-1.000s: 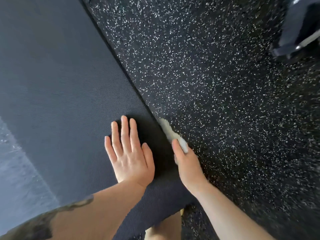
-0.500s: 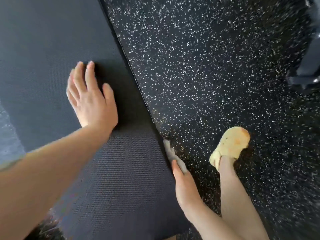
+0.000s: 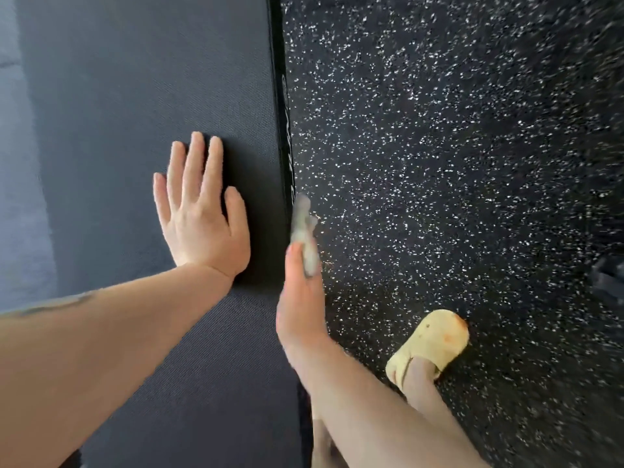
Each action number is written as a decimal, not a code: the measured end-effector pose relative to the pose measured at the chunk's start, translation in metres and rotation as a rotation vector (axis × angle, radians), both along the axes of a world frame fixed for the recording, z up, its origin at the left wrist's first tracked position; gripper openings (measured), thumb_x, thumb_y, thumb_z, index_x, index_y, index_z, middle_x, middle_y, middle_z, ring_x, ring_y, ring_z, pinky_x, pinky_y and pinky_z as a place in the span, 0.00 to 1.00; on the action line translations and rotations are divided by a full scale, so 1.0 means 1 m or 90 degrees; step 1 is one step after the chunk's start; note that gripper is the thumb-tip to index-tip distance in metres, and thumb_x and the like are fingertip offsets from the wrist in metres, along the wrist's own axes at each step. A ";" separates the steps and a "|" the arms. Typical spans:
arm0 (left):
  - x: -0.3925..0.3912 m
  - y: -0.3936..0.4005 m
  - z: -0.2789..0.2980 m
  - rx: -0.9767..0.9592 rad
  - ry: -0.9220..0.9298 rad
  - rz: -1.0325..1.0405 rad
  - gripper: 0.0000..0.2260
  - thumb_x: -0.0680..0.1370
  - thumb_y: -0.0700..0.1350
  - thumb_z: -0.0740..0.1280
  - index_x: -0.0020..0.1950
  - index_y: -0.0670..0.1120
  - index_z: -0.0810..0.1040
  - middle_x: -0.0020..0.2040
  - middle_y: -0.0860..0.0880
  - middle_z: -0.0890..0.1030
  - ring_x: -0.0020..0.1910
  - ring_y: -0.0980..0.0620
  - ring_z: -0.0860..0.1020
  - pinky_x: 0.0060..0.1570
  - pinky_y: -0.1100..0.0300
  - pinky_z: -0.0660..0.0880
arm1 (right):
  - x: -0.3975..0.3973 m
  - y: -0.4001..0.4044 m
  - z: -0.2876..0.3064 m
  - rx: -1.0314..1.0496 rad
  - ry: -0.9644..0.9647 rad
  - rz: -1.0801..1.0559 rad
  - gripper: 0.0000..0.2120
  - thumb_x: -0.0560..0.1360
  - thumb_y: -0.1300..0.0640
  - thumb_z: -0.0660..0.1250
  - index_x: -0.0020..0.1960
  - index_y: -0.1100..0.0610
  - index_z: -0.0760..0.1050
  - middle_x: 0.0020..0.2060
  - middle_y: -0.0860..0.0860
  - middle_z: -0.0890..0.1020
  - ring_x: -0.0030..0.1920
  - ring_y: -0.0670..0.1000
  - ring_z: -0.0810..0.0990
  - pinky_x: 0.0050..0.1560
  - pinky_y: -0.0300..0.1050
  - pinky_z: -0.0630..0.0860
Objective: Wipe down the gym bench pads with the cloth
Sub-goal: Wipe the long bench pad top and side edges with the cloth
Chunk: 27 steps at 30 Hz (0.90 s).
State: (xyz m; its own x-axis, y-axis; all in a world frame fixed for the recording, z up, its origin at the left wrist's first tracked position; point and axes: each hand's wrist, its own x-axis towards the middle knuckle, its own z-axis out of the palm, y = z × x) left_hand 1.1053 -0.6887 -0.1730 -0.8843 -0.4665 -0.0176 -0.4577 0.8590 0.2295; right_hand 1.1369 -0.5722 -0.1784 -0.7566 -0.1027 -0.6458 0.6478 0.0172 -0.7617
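The dark textured bench pad [image 3: 135,96] fills the left half of the head view. Its right side edge [image 3: 285,136] runs almost straight up the frame. My left hand [image 3: 199,214] lies flat on the pad's top, fingers straight and pointing away from me. My right hand [image 3: 299,309] is at the pad's side edge, holding a pale grey cloth [image 3: 304,228] against that edge. The cloth is blurred and sticks out beyond my fingers, which are mostly hidden below the pad's edge.
Black rubber flooring with white speckles [image 3: 456,163] covers the right side. My foot in a yellow slipper [image 3: 432,342] stands on it near the bench. A dark object [image 3: 607,278] shows at the right edge. A lighter grey surface [image 3: 20,163] lies along the far left.
The view has swung, so the pad's edge now runs vertically. My left hand has come back nearer the edge. My right hand with the cloth has slid along the side edge.
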 end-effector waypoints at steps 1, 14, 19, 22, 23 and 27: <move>-0.001 -0.001 0.000 0.001 -0.002 -0.006 0.25 0.80 0.46 0.54 0.78 0.50 0.60 0.78 0.52 0.58 0.78 0.49 0.52 0.76 0.47 0.46 | -0.033 -0.012 0.000 -0.005 0.062 0.008 0.22 0.80 0.43 0.49 0.73 0.35 0.55 0.73 0.31 0.55 0.75 0.36 0.51 0.77 0.50 0.49; -0.001 -0.007 0.000 0.017 -0.024 -0.035 0.26 0.79 0.47 0.54 0.77 0.48 0.61 0.78 0.49 0.59 0.78 0.47 0.52 0.75 0.42 0.48 | -0.112 -0.040 -0.004 0.009 0.001 0.005 0.24 0.79 0.42 0.51 0.74 0.44 0.61 0.72 0.40 0.66 0.72 0.39 0.61 0.74 0.42 0.55; -0.003 -0.009 0.002 0.012 -0.055 -0.039 0.27 0.77 0.47 0.56 0.76 0.46 0.61 0.77 0.47 0.61 0.78 0.46 0.54 0.75 0.42 0.48 | -0.085 -0.018 0.028 0.187 -0.222 0.013 0.16 0.79 0.39 0.55 0.64 0.42 0.66 0.57 0.35 0.73 0.52 0.41 0.76 0.40 0.15 0.62; -0.005 -0.008 0.007 0.023 -0.090 -0.036 0.27 0.76 0.48 0.56 0.75 0.46 0.62 0.76 0.47 0.63 0.77 0.45 0.56 0.75 0.43 0.49 | -0.138 -0.046 0.017 0.049 -0.223 -0.090 0.16 0.81 0.43 0.56 0.66 0.43 0.71 0.64 0.39 0.74 0.63 0.43 0.73 0.60 0.28 0.68; -0.007 -0.007 0.010 0.037 -0.089 -0.039 0.26 0.76 0.48 0.56 0.75 0.46 0.62 0.75 0.47 0.64 0.76 0.44 0.58 0.75 0.44 0.50 | -0.167 -0.060 0.014 0.012 -0.177 -0.094 0.15 0.81 0.44 0.55 0.65 0.43 0.71 0.65 0.39 0.73 0.65 0.42 0.71 0.68 0.38 0.66; -0.052 -0.045 0.017 0.067 -0.022 -0.052 0.22 0.76 0.49 0.58 0.70 0.48 0.67 0.67 0.47 0.67 0.65 0.42 0.68 0.73 0.47 0.56 | -0.224 -0.089 0.018 0.014 -0.040 -0.070 0.11 0.81 0.45 0.54 0.63 0.40 0.67 0.59 0.34 0.73 0.61 0.35 0.69 0.71 0.41 0.60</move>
State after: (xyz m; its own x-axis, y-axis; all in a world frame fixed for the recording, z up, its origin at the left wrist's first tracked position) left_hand 1.0536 -0.7339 -0.1562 -0.9171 -0.3877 -0.0928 -0.3969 0.8656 0.3052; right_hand 0.9130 -0.6608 -0.1608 -0.7206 -0.0059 -0.6934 0.6930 -0.0404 -0.7198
